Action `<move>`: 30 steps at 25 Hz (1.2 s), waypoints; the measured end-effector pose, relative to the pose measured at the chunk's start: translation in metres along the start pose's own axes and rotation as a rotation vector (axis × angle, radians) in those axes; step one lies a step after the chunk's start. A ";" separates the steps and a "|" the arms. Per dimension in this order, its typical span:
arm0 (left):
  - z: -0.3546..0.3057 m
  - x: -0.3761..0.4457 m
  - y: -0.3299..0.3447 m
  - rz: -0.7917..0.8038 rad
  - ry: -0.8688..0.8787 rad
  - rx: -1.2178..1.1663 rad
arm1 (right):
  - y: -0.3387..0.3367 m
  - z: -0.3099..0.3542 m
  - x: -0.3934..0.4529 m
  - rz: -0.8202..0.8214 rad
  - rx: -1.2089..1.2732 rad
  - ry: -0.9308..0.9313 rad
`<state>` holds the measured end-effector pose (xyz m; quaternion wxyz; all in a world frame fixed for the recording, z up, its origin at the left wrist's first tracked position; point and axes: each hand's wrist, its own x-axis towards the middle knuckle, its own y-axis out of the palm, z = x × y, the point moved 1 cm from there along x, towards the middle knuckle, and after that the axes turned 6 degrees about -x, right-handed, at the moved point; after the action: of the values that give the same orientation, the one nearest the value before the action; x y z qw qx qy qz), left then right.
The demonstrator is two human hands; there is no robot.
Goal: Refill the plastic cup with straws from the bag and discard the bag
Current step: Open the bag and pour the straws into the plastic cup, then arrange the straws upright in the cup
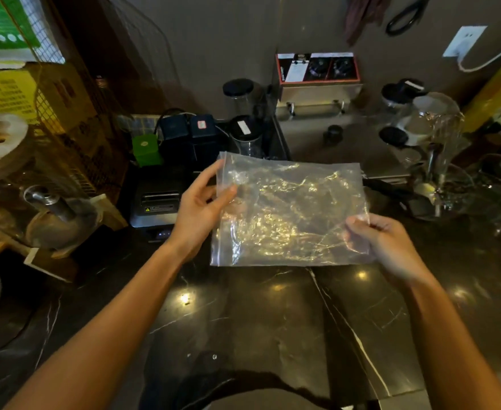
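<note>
Flat between left hand (202, 202) and right hand (382, 241): bag (290, 208).

dark marble counter (243, 321) with pale veins and glints of light, black receipt printer (156, 202) at the back left, green box (145, 149) and black adapters (184, 128) behind it, black-lidded clear jars (245, 134) beside those, steel appliance (317, 84) against the wall

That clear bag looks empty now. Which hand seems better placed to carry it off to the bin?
Probably the left hand: its thumb and fingers wrap the bag edge, while the right hand only pinches a corner. No bin is visible.
</note>
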<state>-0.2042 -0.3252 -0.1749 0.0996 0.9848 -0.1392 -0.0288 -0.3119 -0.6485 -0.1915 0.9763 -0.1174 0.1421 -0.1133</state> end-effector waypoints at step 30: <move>0.184 -0.005 0.115 -0.011 -0.559 0.370 | -0.078 -0.173 -0.001 -0.505 -0.838 0.376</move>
<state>-0.2556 -0.4667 -0.3310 -0.1233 0.9409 -0.1589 -0.2727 -0.3800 -0.7560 -0.3320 0.7455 -0.5062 0.3153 -0.2977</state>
